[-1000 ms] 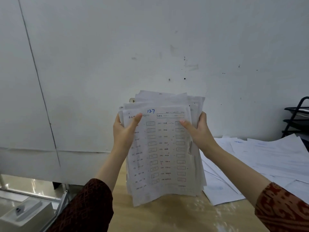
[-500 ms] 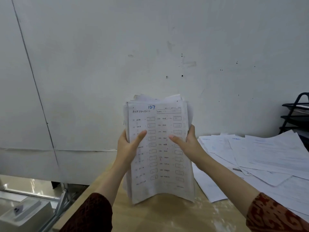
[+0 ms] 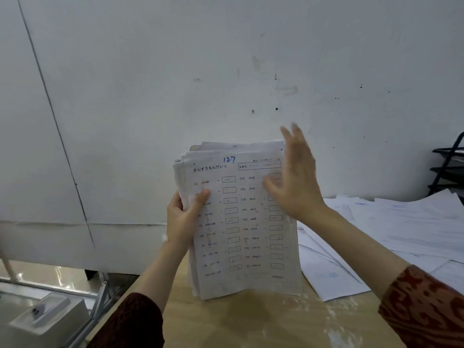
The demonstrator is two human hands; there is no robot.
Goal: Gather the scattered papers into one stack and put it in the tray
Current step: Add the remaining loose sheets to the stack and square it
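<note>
The left hand (image 3: 184,217) holds a thick stack of white printed worksheets (image 3: 247,222) upright, its lower edge on the pale wooden counter (image 3: 251,322), its grip pinching the stack's left edge, thumb in front. The right hand (image 3: 296,177) hovers with fingers spread by the stack's upper right corner. More loose white papers (image 3: 406,229) lie scattered to the right, near a black wire tray rack (image 3: 448,164).

The worksheet stack (image 3: 241,222) stands upright on the table (image 3: 251,322), before the wall (image 3: 226,71). Right of the stack, loose papers (image 3: 401,229) lie spread on the table; beyond them, further right, stands the tiered tray (image 3: 449,164).
</note>
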